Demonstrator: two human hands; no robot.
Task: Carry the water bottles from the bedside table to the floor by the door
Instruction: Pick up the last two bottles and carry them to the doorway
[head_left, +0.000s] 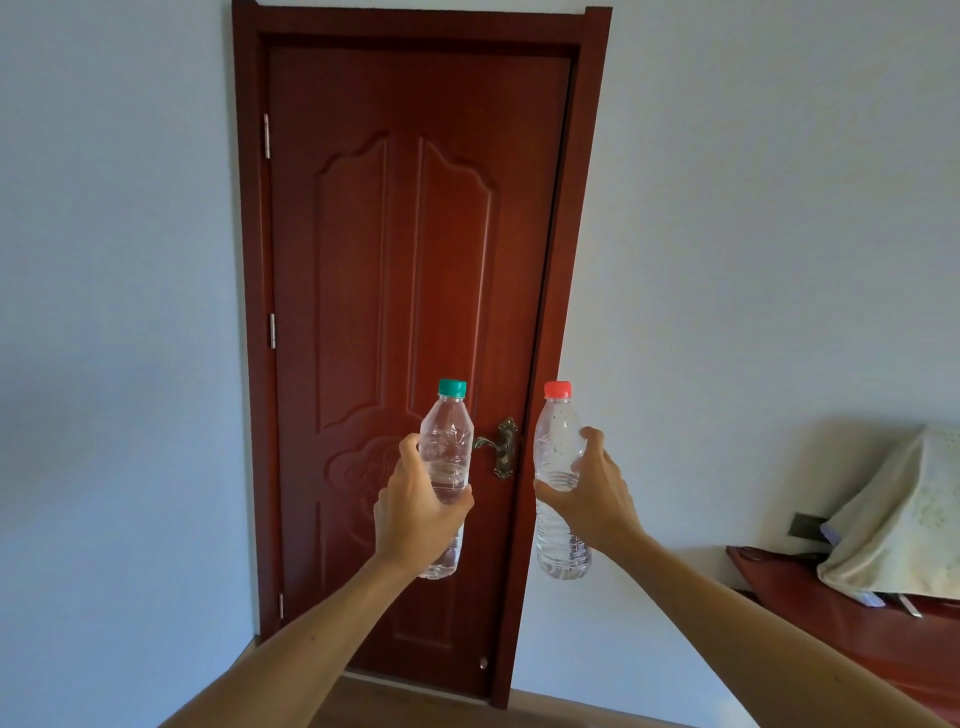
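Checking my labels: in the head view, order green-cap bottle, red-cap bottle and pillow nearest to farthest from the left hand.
1. Green-cap bottle: in the grip of the left hand.
2. Red-cap bottle: to its right, in the right hand.
3. Pillow: far right.

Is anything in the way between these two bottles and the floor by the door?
Nothing visible. The left hand holds the green-capped bottle and the right hand the red-capped bottle upright before the door; the floor seen below looks bare.

Two bare forearms; bare left hand (415, 514), right hand (597, 499).
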